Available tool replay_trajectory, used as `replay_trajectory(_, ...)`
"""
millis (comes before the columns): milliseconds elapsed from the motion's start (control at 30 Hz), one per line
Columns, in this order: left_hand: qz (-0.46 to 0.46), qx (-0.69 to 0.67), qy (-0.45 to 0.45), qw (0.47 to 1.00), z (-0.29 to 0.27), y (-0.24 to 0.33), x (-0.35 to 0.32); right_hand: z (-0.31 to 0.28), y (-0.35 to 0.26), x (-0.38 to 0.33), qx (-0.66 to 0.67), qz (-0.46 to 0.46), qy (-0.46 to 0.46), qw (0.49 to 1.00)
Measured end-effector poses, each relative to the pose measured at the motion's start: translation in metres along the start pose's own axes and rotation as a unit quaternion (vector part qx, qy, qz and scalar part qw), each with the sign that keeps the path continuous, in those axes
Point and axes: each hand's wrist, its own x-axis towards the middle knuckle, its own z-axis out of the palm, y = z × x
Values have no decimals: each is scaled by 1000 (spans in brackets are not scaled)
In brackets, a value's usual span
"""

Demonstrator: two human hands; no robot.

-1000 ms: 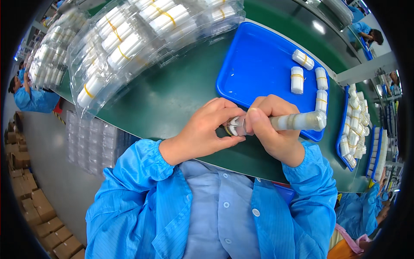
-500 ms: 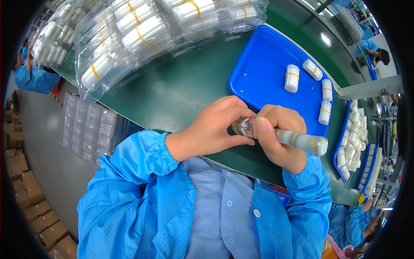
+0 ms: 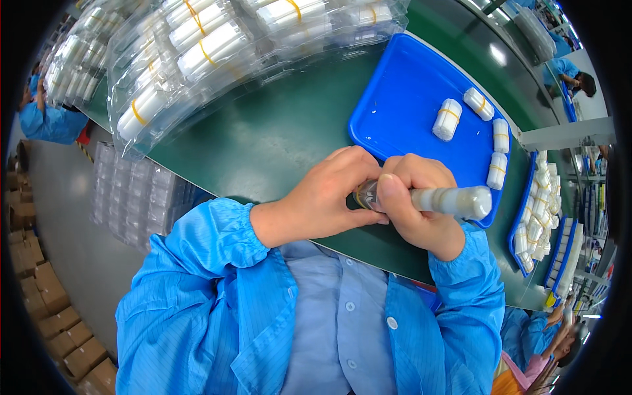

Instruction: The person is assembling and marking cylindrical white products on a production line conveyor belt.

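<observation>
My left hand (image 3: 321, 196) curls its thumb and fingers round a short, clear-looking cylindrical bundle (image 3: 368, 195), mostly hidden, with a yellowish band at its edge. Pressed up against it from the right, my right hand (image 3: 421, 201) grips a rod-like tool with a whitish, tape-wrapped handle (image 3: 464, 201). The handle sticks out to the right past my fist; the tool's working end is hidden between the hands. Just beyond them lies a blue tray (image 3: 408, 79) holding several white bundles (image 3: 447, 120), each bound with a yellow rubber band.
Clear plastic trays (image 3: 250, 72) filled with banded white bundles stand at the far left of the green table (image 3: 257, 131). At right, a second blue tray (image 3: 511, 243) is heaped with bundles. Stacked clear trays (image 3: 135, 194) stand left; cartons (image 3: 56, 316) line the floor. Co-workers sit around.
The tool's handle and my right hand have shifted slightly left and up. My left hand keeps its hold on the bundle, nearly in the same place.
</observation>
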Motion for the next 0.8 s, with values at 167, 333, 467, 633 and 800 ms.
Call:
replay_trajectory(167, -6, 22, -27, 999, -1, -3, -2, 3, 0, 0, 11, 18, 12, 1000)
replay_trajectory(333, -17, 17, -28, 999, 2, -6, -4, 3, 1, -6, 25, 26, 21, 999)
replay_trajectory(467, -117, -17, -74, 990, -5, 0, -1, -13, -1, -3, 179, 34, 115, 977)
replay_trajectory(633, -351, -431, -63, 829, -16, 11, 3, -54, -22, 3, 175, 11, 166, 971)
replay_trajectory(800, -334, -541, -64, 769, -27, 18, 7, -46, -23, -2, 130, 30, 136, 982)
